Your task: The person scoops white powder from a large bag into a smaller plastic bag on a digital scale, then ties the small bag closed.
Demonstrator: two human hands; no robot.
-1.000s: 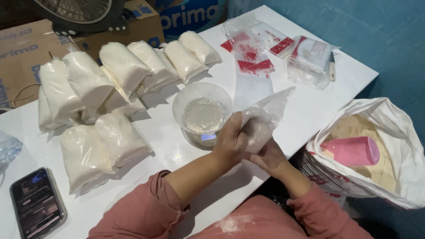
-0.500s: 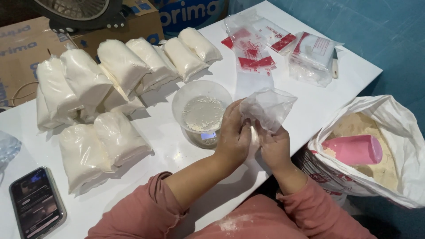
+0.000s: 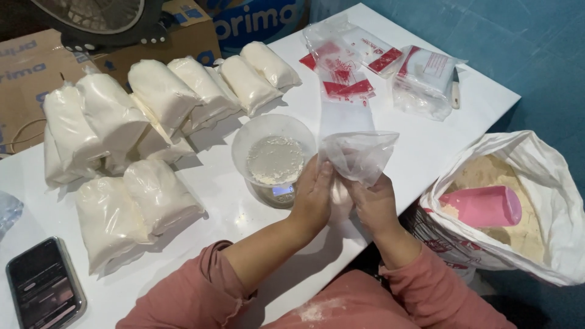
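Observation:
A small clear plastic bag (image 3: pixel 358 153) with white flour in its bottom is held upright between both hands over the white table (image 3: pixel 420 146). My left hand (image 3: pixel 314 195) wraps the bag's lower left side; my right hand (image 3: pixel 375 204) grips its lower right. The bag's mouth stands open above my fingers. Just left of the hands a clear plastic bowl (image 3: pixel 274 152) with a little flour sits on a small digital scale (image 3: pixel 283 194).
Several filled flour bags (image 3: pixel 146 116) lie across the table's left and back. Empty red-printed bags (image 3: pixel 341 76) and a bag pack (image 3: pixel 423 76) lie at the back right. A flour sack (image 3: pixel 536 189) with a pink scoop (image 3: pixel 481 206) stands at right. A phone (image 3: pixel 42 286) lies near left.
The bag was lying sideways in my hands by the bowl; both hands have turned it upright and its mouth has spread open.

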